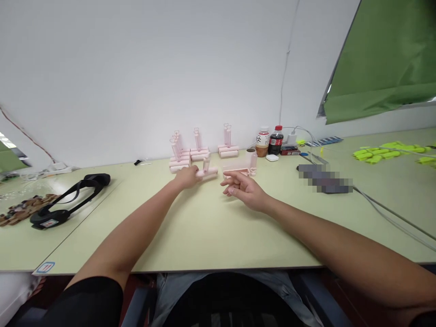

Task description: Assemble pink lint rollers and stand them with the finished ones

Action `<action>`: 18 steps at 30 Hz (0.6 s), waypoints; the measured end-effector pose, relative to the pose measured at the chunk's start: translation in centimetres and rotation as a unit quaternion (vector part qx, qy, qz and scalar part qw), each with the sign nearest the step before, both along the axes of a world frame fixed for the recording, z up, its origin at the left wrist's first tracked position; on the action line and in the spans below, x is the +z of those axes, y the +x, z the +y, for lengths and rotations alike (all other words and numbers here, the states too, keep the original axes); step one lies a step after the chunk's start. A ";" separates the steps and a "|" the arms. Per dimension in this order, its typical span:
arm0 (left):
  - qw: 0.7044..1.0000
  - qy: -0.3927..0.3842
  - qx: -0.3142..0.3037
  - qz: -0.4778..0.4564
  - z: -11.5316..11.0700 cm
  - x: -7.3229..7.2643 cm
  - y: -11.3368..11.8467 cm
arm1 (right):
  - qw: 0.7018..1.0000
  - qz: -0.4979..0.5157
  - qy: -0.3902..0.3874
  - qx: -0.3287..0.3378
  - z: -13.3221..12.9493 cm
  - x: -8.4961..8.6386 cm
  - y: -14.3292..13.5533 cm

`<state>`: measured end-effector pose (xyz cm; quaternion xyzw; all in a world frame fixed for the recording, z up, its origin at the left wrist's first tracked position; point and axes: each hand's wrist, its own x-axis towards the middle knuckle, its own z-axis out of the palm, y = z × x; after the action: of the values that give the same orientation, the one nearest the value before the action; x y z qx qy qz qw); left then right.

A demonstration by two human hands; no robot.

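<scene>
My left hand [186, 177] grips the left end of a pink lint roller [208, 173], a T-shaped piece with a short stub pointing up, low over the table. My right hand [245, 190] hovers to the right with its fingers spread and nothing in them. Just behind its fingertips lies a pink cover [236, 171], partly hidden by the hand. A pink handle [254, 162] stands beside it, by a roll with a brown core [250, 155]. Farther back, several lint rollers [228, 151] stand with handles up, heart-shaped loops on top.
Two drink bottles [275, 141] and a small white case [272, 158] stand at the back right. A dark blurred device [323, 179] with cables lies at right, before yellow-green pieces [378, 153]. A black headset [56, 217] and brown pieces [23, 211] lie at left.
</scene>
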<state>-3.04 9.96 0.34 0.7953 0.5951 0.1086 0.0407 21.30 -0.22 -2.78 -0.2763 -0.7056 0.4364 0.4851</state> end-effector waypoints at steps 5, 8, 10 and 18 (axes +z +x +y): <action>0.997 0.001 -0.002 0.082 3.9 1.5 1.8 | 1.000 -0.003 -0.002 -0.008 0.2 -0.1 0.0; 0.993 0.007 0.007 0.117 5.5 1.6 2.8 | 1.000 -0.005 -0.001 -0.007 0.2 -0.1 0.0; 0.991 0.012 0.012 0.134 6.3 1.6 3.2 | 1.000 -0.005 -0.004 -0.002 0.1 0.0 -0.2; 0.981 0.045 0.031 0.189 9.6 2.2 2.7 | 0.999 -0.010 -0.030 0.012 -0.1 0.0 -0.7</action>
<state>-0.33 19.58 2.54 0.7838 0.6106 -0.0152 -0.1118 20.58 -0.34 -2.76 -0.2865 -0.7001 0.4602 0.4647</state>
